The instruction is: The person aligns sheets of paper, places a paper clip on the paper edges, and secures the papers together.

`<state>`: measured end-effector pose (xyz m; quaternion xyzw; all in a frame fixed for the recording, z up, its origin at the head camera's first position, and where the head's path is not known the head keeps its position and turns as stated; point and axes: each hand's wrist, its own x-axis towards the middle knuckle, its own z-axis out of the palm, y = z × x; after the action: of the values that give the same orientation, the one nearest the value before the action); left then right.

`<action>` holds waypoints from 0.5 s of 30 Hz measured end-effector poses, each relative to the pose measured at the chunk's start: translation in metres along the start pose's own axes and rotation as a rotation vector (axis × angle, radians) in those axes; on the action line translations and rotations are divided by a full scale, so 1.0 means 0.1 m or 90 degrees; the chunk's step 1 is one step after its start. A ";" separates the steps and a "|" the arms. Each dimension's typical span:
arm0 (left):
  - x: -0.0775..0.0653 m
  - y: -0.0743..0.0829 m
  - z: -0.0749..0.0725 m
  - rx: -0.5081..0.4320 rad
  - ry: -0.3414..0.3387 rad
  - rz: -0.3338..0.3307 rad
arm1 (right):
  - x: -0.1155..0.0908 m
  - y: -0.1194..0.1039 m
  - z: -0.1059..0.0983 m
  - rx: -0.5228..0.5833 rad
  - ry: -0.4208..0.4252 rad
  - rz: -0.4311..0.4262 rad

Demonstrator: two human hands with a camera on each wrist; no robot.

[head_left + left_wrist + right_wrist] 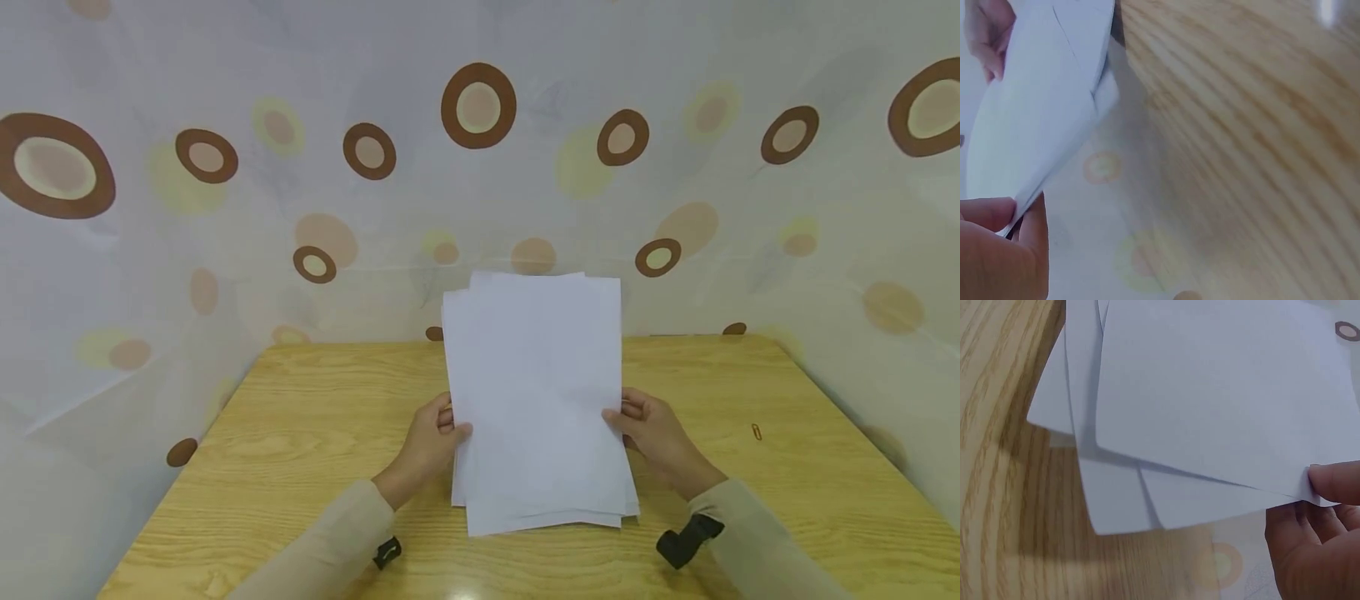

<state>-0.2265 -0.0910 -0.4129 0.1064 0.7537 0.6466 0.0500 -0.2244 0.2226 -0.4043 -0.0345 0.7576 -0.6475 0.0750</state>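
Several white sheets of paper (536, 392) form a loose, uneven stack, held upright over the table. My left hand (431, 437) pinches the stack's left edge, thumb in front and fingers behind. On the opposite edge my right hand (654, 433) pinches it the same way. In the left wrist view the paper (1041, 106) bows slightly, and the left hand (1004, 250) grips its near edge. Fanned corners of the sheets (1210, 381) show in the right wrist view, with the right hand's thumb (1335, 482) on the front sheet.
An orange paper clip (757, 432) lies on the wooden table (337, 400), right of my right hand. A pale sheet with brown and yellow circles (480, 208) hangs behind the table and along its sides. Black straps (688, 540) sit at both wrists.
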 end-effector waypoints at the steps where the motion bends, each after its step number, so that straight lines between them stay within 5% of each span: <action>1: 0.00 0.01 0.01 0.001 0.005 0.003 | 0.00 -0.01 -0.01 0.003 0.005 -0.003; 15: 0.06 0.16 0.05 0.012 0.079 0.061 | -0.05 -0.14 -0.02 -0.001 0.063 -0.085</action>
<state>-0.2300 -0.0829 -0.3976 0.1024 0.7555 0.6465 -0.0286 -0.2203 0.2231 -0.3896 -0.0531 0.7571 -0.6511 -0.0060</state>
